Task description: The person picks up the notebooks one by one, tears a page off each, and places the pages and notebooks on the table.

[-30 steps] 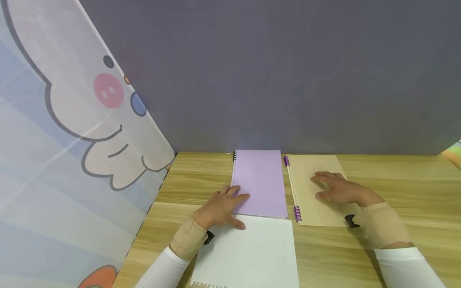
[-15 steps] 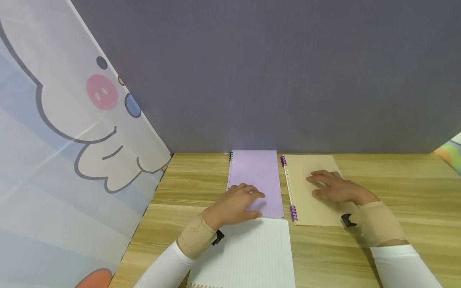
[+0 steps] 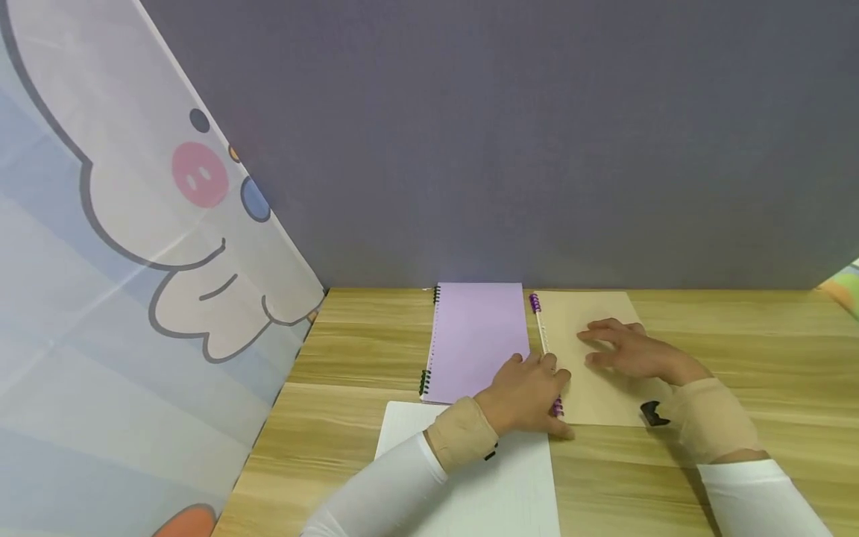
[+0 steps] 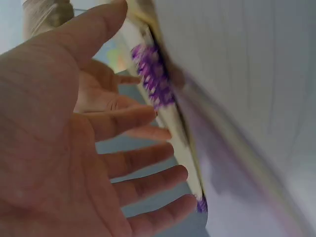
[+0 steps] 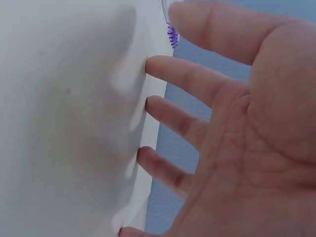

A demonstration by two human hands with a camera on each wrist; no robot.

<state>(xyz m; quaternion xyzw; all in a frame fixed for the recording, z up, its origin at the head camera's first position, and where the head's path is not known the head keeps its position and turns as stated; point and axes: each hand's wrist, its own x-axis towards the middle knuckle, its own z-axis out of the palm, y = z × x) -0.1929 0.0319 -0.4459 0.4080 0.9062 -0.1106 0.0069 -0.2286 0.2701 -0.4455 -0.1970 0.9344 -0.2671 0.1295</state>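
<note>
A cream-covered notebook (image 3: 567, 317) with purple binding coils (image 3: 535, 303) lies toward the back of the table. My left hand (image 3: 526, 393) is at its left, coil-side edge, fingers spread and loosely bent; in the left wrist view the fingertips are near the spine, with nothing gripped. Fingertips of my right hand (image 3: 624, 350) rest on the cream cover, as the right wrist view (image 5: 237, 118) shows, palm raised. To the left lies a lilac notebook (image 3: 476, 328) with dark green coils. In front of it is a white ruled pad (image 3: 513, 488), partly hidden by my left forearm.
A grey panel (image 3: 496, 149) stands upright along the back edge of the wooden table (image 3: 758, 350). On the left hangs a cartoon-printed sheet (image 3: 121, 313). Bare wood shows left of the lilac notebook and right of the cream one.
My left hand has moved right, from the lilac notebook across to the coiled edge of the cream notebook. My right hand has stayed on the cream cover. The notebooks lie as before.
</note>
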